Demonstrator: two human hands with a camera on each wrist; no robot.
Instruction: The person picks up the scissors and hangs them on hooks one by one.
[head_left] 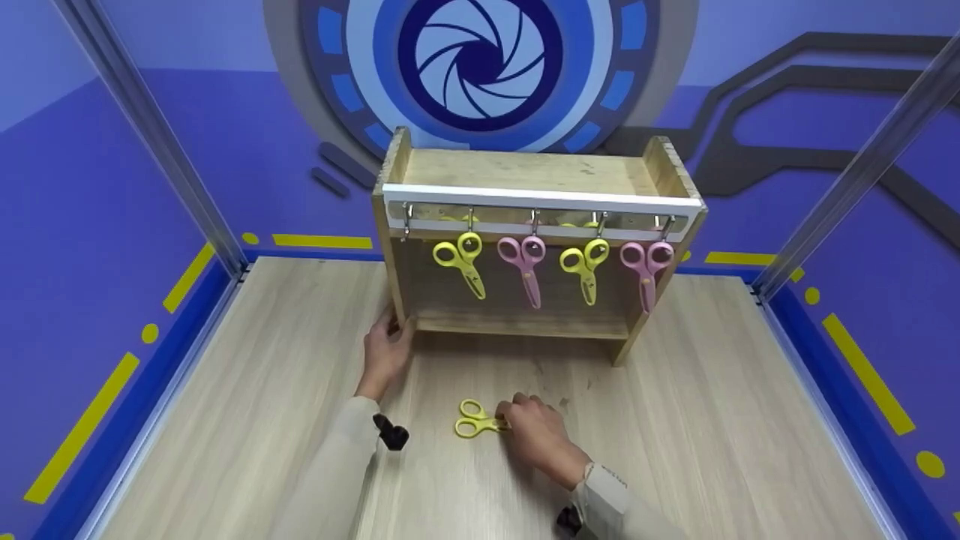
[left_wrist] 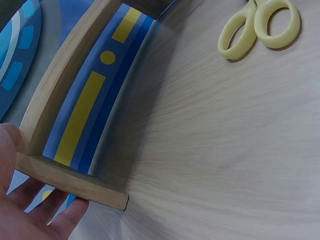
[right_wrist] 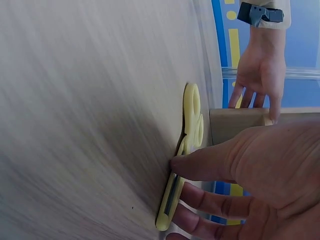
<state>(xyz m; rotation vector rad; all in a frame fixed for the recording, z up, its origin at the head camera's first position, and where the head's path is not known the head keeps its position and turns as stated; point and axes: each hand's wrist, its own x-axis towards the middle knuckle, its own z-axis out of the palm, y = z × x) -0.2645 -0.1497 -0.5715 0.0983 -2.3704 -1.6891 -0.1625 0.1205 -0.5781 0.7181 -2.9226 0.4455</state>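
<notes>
My right hand (head_left: pixel 536 435) has its thumb and fingers on either side of the blades of a pair of yellow scissors (head_left: pixel 469 425), at the table surface. In the right wrist view the scissors' (right_wrist: pixel 190 112) handle loops stick out past the thumb. My left hand (head_left: pixel 386 352) grips the lower left side board of a wooden rack (head_left: pixel 517 328); the left wrist view shows its fingers (left_wrist: pixel 70 217) behind the board. Two yellow scissors (head_left: pixel 461 259) and two pink scissors (head_left: pixel 523 262) hang by a handle loop from the rack's metal hooks (head_left: pixel 535 217).
A white rail (head_left: pixel 540 196) carrying the hooks runs along the rack's upper front. The rack stands on a wood-grain table (head_left: pixel 300 337) between blue-purple printed walls (head_left: pixel 112 225). Metal posts (head_left: pixel 161 142) rise at the table's back corners.
</notes>
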